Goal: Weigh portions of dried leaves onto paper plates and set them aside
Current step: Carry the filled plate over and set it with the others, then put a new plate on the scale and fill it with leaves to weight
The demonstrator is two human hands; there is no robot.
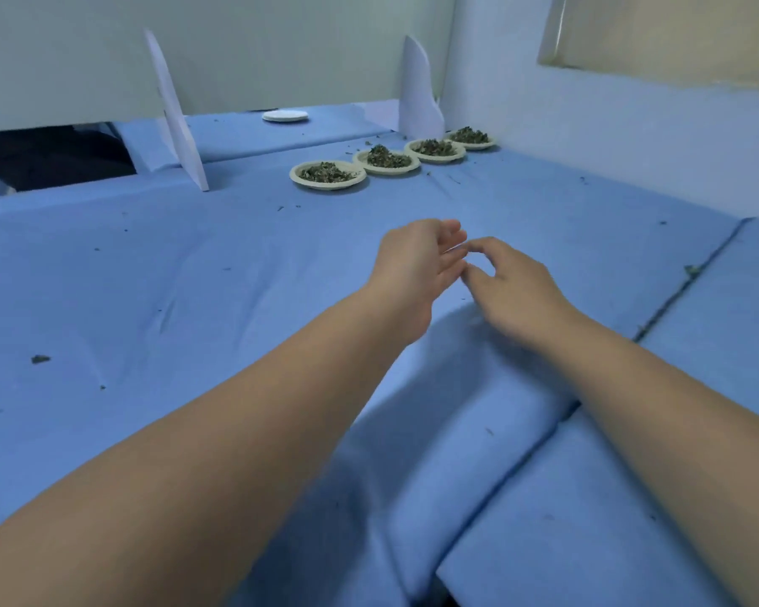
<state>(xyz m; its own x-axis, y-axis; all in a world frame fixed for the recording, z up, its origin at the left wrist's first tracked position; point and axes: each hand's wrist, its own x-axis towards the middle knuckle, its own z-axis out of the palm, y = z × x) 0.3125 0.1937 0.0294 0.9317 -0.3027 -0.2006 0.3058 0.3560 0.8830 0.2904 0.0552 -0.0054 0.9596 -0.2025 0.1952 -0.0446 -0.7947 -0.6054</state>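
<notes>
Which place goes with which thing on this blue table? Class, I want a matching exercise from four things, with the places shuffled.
Things:
1 plates of dried leaves
2 empty white plates
3 left hand
4 loose leaf scrap

Places:
A far back, past the fold in the cloth
B alone, far left
C in a row toward the right wall
D mid-table, beside the right hand

Pairs: 1-C; 2-A; 3-D; 4-B

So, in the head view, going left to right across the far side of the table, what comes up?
White board, stack of empty plates, first leaf plate, second leaf plate, third leaf plate, fourth leaf plate.
</notes>
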